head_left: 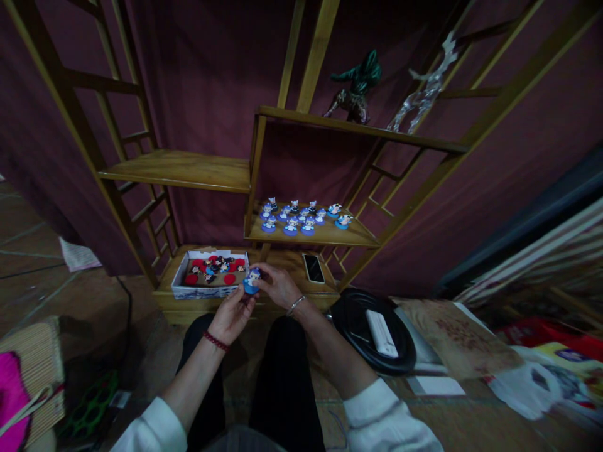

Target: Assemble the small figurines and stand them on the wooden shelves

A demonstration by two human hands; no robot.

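Between my two hands is a small figurine (252, 280) with a purple-and-white body on a blue round base. My left hand (232, 317) pinches it by the base from below. My right hand (279, 285) grips its upper part from the right side. Just left of the hands, an open box (210, 291) holds several red and black figurines (217, 266). On the middle shelf (325, 235), above the hands, stand several more figurines (291, 225) in rows, mostly on purple bases, with two on blue bases at the right.
A smartphone (313, 269) lies on the low shelf, right of my hands. A dark green figure (357, 81) and a clear statue (426, 91) stand on the upper shelf. On the floor at right are a round black object (343, 323) and a plastic bag (527, 383).
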